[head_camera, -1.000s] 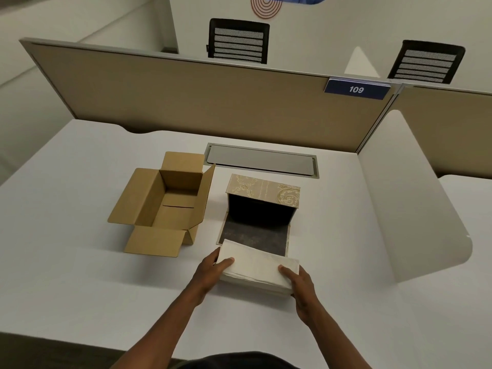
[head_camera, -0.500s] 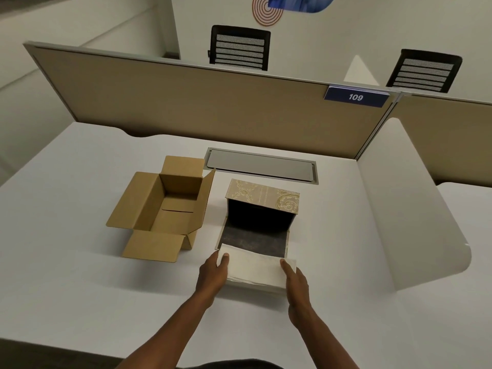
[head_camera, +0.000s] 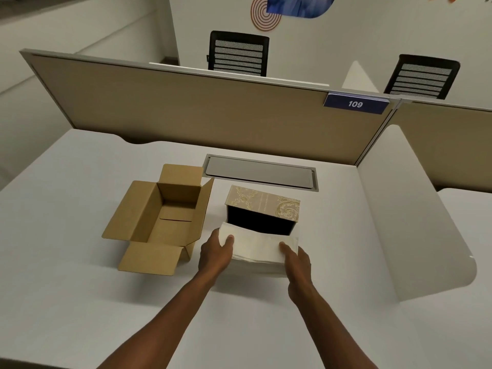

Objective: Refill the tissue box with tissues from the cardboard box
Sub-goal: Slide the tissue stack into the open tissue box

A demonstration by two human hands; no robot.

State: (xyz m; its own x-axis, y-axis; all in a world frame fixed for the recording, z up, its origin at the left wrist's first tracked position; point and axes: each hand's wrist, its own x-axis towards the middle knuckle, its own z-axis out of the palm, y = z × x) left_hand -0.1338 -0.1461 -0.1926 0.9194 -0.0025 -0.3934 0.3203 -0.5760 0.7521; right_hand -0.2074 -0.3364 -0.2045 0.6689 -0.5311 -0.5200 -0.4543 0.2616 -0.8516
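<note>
You are at a white desk point(head_camera: 80, 302) in an office cubicle, with a tan partition point(head_camera: 199, 115) across the back and a grey cable hatch point(head_camera: 259, 173) set into the desktop. Your left hand point(head_camera: 215, 255) and right hand point(head_camera: 296, 262) clasp the two short ends of a stack of white tissues point(head_camera: 257, 247), thumbs laid on top and fingers wrapped down the sides, so the stack is pinched between both palms. Its far edge sits at the mouth of the tissue box point(head_camera: 263, 209), a patterned beige box lying on its side with the dark, open interior facing you. Whether any tissues have already crossed the threshold is hard to tell.

Just left of the tissue box stands the cardboard box point(head_camera: 162, 219), flaps spread and visibly empty, so the supply appears to be in your hands.

The step in hand looks like insertion. Next, you will likely need to push the stack straight forward, level with the opening, keeping both ends squeezed evenly so that the sheets do not fan out or snag on the box's edges. The light tissue box may slide back toward the hatch as you push.
</note>
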